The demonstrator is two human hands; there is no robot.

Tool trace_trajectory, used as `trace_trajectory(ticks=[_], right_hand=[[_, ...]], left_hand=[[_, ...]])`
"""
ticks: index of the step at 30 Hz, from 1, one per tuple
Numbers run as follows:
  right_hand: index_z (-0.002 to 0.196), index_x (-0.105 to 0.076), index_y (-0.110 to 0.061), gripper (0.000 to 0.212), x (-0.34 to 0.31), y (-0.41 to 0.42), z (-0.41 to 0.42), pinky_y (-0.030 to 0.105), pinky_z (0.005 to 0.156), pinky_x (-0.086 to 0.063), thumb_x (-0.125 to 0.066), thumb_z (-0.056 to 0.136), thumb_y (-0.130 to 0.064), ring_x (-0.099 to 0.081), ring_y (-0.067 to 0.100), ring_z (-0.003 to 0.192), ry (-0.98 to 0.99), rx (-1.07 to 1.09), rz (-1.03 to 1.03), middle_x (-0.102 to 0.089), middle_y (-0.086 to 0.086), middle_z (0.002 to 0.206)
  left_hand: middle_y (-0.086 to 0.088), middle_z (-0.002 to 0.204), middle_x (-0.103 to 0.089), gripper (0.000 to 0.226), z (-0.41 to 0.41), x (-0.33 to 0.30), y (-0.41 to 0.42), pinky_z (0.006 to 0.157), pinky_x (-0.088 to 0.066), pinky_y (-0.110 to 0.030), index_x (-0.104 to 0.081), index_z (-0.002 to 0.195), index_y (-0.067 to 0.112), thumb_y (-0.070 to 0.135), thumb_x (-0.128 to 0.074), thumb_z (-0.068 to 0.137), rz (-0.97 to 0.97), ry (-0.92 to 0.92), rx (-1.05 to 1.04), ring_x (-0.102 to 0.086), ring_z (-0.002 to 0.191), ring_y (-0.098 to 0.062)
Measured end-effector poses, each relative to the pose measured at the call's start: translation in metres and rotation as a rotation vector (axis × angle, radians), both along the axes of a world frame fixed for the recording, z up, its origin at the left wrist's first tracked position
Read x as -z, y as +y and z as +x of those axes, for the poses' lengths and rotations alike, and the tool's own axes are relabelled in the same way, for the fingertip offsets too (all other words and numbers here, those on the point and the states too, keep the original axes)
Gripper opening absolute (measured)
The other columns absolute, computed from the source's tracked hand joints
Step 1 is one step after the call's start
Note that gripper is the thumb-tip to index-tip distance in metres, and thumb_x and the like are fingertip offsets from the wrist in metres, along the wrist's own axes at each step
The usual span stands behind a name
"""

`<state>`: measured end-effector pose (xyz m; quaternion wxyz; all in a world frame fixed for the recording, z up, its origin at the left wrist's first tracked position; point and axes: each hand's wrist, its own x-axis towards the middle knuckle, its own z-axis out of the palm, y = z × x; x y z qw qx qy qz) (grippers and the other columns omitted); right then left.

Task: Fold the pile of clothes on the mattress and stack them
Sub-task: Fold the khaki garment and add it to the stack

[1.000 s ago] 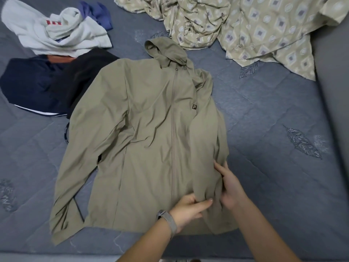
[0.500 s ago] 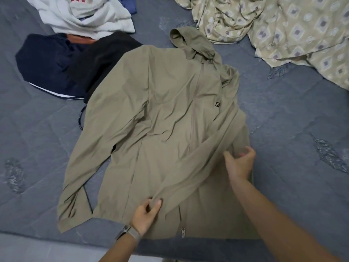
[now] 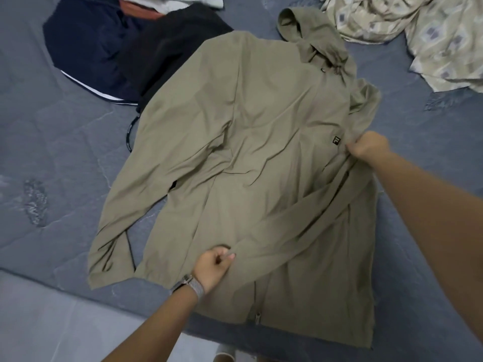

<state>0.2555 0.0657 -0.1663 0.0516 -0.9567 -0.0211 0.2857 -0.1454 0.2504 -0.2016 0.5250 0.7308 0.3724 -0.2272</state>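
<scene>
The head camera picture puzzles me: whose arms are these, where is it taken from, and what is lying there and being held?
There is no machine here. A person wears a camera on the head, so you look down along their own two arms at a grey quilted mattress. An olive hooded jacket lies spread on it, front up. One sleeve is folded slantwise across the front: the left hand, with a wristband, pinches its cuff end, and the right hand grips the fabric near the small chest logo. Beyond the jacket lie a navy garment, a black garment and a crumpled patterned sheet.
</scene>
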Motion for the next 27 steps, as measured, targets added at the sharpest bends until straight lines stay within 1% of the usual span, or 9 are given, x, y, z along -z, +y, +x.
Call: trace_trajectory(ticks=[3,5,8,12,15,20,22,25,27], right_hand=[[0.076,-0.050,0.002,0.035,0.000,0.014,-0.004,0.042,0.075,-0.039,-0.042,0.096,-0.025,-0.055,0.038,0.087,-0.326,0.120,0.342,-0.050,0.027,0.077],[0.073,-0.044,-0.004,0.026,-0.010,0.033,-0.001,0.036,0.064,-0.026,-0.041,0.092,-0.023,-0.043,0.026,0.070,-0.553,0.178,0.645,-0.042,0.020,0.071],[0.074,-0.044,-0.007,0.025,-0.019,0.068,0.015,0.034,0.065,-0.027,-0.042,0.094,-0.023,-0.040,0.022,0.070,-0.643,0.135,0.792,-0.042,0.016,0.071],[0.102,-0.060,-0.002,0.035,-0.004,0.092,0.030,0.037,0.083,-0.036,-0.046,0.098,-0.034,-0.055,0.036,0.102,-0.295,-0.156,0.495,-0.061,0.025,0.105],[0.142,-0.036,-0.022,0.079,0.009,0.084,0.013,0.052,0.108,-0.025,-0.052,0.081,-0.070,-0.026,0.036,0.136,0.032,-0.510,0.026,-0.032,0.014,0.147],[0.151,0.012,-0.027,0.123,0.025,0.065,-0.012,0.063,0.114,-0.006,-0.057,0.065,-0.082,0.011,0.027,0.147,0.061,-0.658,-0.189,0.018,-0.003,0.159],[0.150,0.017,-0.026,0.128,0.023,0.064,-0.011,0.064,0.114,-0.002,-0.061,0.064,-0.080,0.017,0.028,0.147,0.080,-0.702,-0.254,0.024,-0.003,0.158],[0.150,0.020,-0.022,0.131,0.015,0.067,-0.014,0.062,0.114,0.002,-0.068,0.066,-0.072,0.017,0.031,0.146,0.091,-0.791,-0.409,0.027,0.002,0.157],[0.149,0.021,-0.017,0.132,0.012,0.065,-0.026,0.059,0.116,0.002,-0.071,0.068,-0.066,0.016,0.032,0.146,0.092,-0.871,-0.517,0.024,0.007,0.158]], left_hand=[[0.002,0.065,-0.061,0.028,0.023,-0.003,0.008,0.072,-0.044,-0.031,-0.057,0.071,0.021,0.046,-0.048,0.078,0.052,-0.042,-0.080,-0.055,0.066,-0.015],[0.005,0.062,-0.057,0.021,0.031,-0.006,0.015,0.069,-0.040,-0.031,-0.051,0.069,0.025,0.040,-0.046,0.082,0.114,-0.066,-0.094,-0.054,0.065,-0.018],[0.009,0.059,-0.049,0.028,0.025,-0.005,0.023,0.066,-0.036,-0.030,-0.042,0.066,0.029,0.031,-0.051,0.092,0.209,-0.026,-0.064,-0.055,0.069,-0.027],[0.007,0.064,-0.049,0.021,0.007,-0.003,0.027,0.066,-0.040,-0.027,-0.042,0.080,0.030,0.026,-0.060,0.092,0.196,0.201,0.117,-0.052,0.069,-0.019],[0.008,0.068,-0.049,0.024,0.001,-0.004,0.029,0.057,-0.037,-0.019,-0.040,0.082,0.031,0.033,-0.062,0.087,0.262,0.280,0.301,-0.051,0.066,-0.011],[0.001,0.100,-0.064,0.014,0.008,-0.008,0.050,0.077,-0.044,-0.023,-0.058,0.084,0.030,0.041,-0.066,0.080,0.318,0.425,0.534,-0.062,0.094,-0.020],[0.005,0.087,-0.065,0.020,0.011,-0.013,0.056,0.078,-0.047,-0.023,-0.063,0.077,0.025,0.043,-0.072,0.078,0.235,0.422,0.328,-0.061,0.080,-0.012],[-0.012,0.078,-0.062,0.025,0.010,-0.027,0.073,0.073,-0.052,-0.035,-0.058,0.073,0.008,0.026,-0.071,0.085,-0.023,0.276,-0.614,-0.058,0.067,-0.019],[-0.018,0.091,-0.063,0.026,-0.002,-0.028,0.098,0.080,-0.053,-0.042,-0.057,0.081,0.007,0.029,-0.072,0.083,0.144,0.221,-1.059,-0.063,0.085,-0.032]])
